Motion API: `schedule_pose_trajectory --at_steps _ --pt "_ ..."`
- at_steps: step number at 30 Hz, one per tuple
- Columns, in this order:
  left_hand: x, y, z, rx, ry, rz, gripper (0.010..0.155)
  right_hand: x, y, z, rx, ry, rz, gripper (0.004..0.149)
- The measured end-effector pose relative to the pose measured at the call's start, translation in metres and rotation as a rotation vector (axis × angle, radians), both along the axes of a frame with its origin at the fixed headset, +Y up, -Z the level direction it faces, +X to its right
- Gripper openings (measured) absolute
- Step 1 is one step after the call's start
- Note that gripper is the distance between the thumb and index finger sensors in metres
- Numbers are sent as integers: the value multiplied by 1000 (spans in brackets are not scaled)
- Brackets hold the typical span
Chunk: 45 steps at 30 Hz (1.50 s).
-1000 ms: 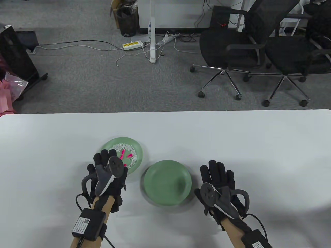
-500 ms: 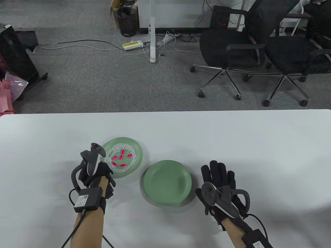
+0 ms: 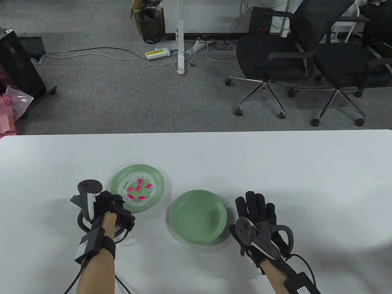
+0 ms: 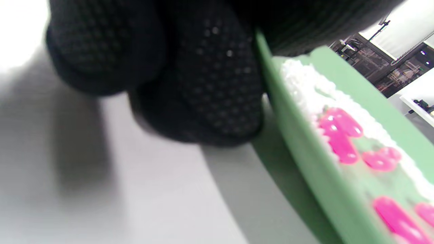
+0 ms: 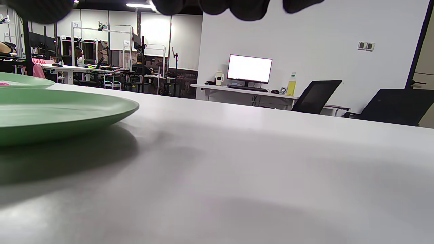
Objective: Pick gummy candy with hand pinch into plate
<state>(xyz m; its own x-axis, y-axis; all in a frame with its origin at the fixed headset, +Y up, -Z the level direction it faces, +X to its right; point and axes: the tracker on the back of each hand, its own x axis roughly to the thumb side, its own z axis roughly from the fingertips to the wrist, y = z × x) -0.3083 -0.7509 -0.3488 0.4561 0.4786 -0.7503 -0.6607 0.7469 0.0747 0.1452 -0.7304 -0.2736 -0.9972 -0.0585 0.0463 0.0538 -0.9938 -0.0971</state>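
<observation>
Several pink gummy candies (image 3: 138,189) lie on a ring of white rice in a green plate (image 3: 159,180) at the left. My left hand (image 3: 118,205) grips this plate's near-left rim. In the left wrist view its fingers (image 4: 210,84) curl against the rim (image 4: 305,162), with the candies (image 4: 339,135) just beyond. An empty green plate (image 3: 198,216) sits to the right of it. My right hand (image 3: 255,208) lies flat and open on the table, right of the empty plate, holding nothing. The right wrist view shows the empty plate (image 5: 51,112) and my fingertips (image 5: 251,8).
The white table (image 3: 275,168) stretches wide to the right and back. Its far edge (image 3: 196,132) borders grey carpet with two office chairs (image 3: 275,55) and cables beyond.
My left hand drew back from over the candies to the plate's near-left rim and turned on its side. The candy plate shifted a little to the left. The right hand barely moved.
</observation>
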Motion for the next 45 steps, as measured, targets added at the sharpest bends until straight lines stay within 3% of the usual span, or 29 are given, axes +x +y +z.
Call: schedule_pose_trajectory --at_steps 9,18,26,28,32,39,45 --pt "-4 3 34 93 1 182 52 -13 0 4 -7 35 4 87" --pt "14 31 69 171 -158 178 51 -34 17 8 -10 94 -121 87" --pt "46 46 90 217 -289 213 51 -79 45 16 -2 201 -210 85" --pt "50 46 94 225 -311 226 51 -97 54 17 55 229 -214 82" --pt "51 42 96 228 -321 236 51 -133 64 19 122 278 -192 63" --pt "45 34 96 227 -317 239 51 -192 55 10 23 325 -63 44" --pt "40 27 94 229 -316 257 51 -204 47 6 -25 336 -26 40"
